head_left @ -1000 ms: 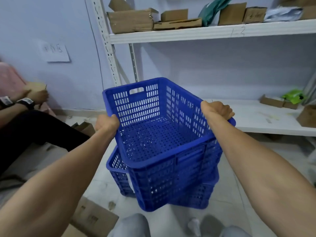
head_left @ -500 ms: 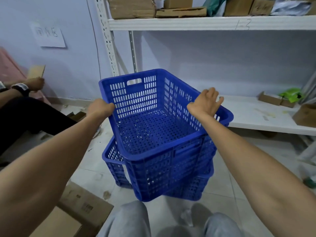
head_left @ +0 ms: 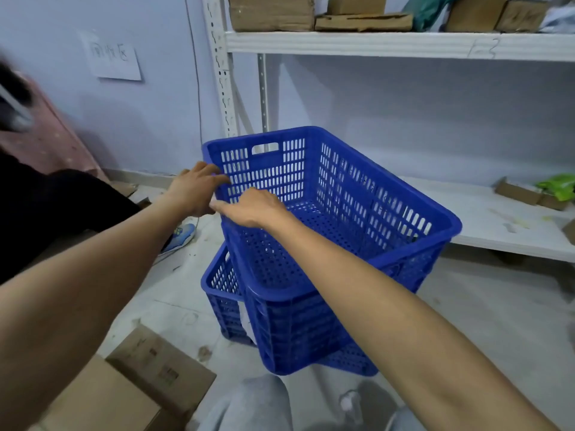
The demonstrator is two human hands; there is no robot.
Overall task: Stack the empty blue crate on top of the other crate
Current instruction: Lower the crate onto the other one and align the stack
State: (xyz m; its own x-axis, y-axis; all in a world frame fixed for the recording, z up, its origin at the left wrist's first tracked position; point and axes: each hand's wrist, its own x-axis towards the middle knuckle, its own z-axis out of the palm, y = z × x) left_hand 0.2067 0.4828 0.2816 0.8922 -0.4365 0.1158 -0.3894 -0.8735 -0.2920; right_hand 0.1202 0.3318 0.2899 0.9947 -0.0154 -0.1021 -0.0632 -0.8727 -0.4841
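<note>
Empty blue crate askew on the lower crate, both hands at its left rim.

Head view: the empty perforated blue plastic crate (head_left: 336, 231) sits crooked on the second blue slatted crate (head_left: 222, 293), overhanging toward five o'clock. It looks light, stiff and smooth; rims and handle slot offer the best holds. The left hand (head_left: 194, 192) has its grip loosely curled on the rim at nine o'clock, the right hand (head_left: 252, 208) rests flat beside it, fingers spread. Dusty tiled floor (head_left: 174, 293), white metal shelf (head_left: 497, 219) at two o'clock, brown cardboard box (head_left: 130, 387) at seven.
</note>
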